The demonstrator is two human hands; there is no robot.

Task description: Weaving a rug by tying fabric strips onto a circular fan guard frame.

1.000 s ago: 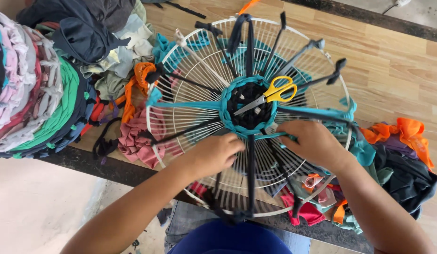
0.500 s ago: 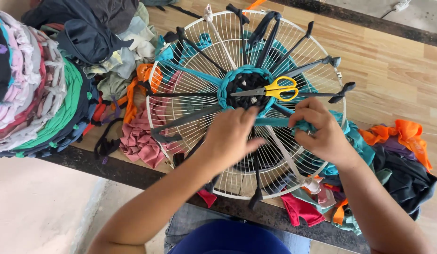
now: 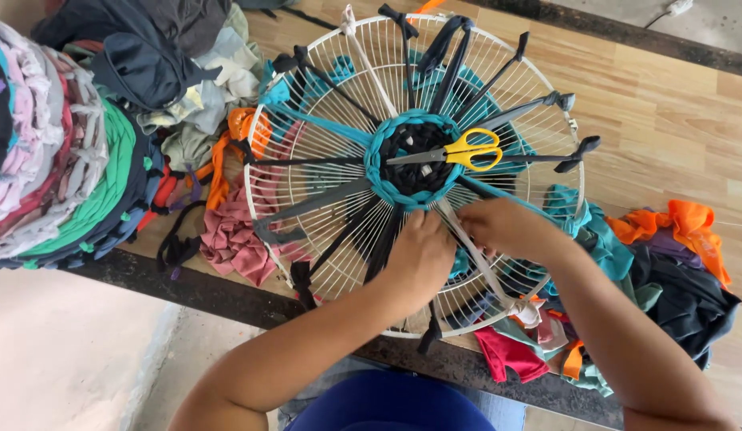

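Note:
A round white wire fan guard (image 3: 269, 152) lies flat on the wooden table (image 3: 666, 120), with dark and grey fabric strips tied across it like spokes. At its middle is a woven black disc edged by a teal ring (image 3: 376, 172). Yellow-handled scissors (image 3: 467, 150) rest on that disc. My left hand (image 3: 419, 257) lies on the spokes at the ring's lower edge, fingers curled down onto the strips there. My right hand (image 3: 507, 227) sits just beside it, pinching a teal fabric strip (image 3: 556, 214) that trails off to the right. A pale strip (image 3: 487, 271) runs under both hands.
A tall stack of finished round woven mats (image 3: 44, 152) stands at the left. Loose clothes are heaped at the top left (image 3: 155, 56), pink cloth (image 3: 231, 239) lies under the guard, and mixed scraps (image 3: 674, 263) lie at the right. The table's dark front edge (image 3: 187, 287) borders the floor.
The wire guard has turned clockwise and shifted up the table, scissors riding with it. Both hands let go of its lower spokes and moved up to the teal ring's lower edge.

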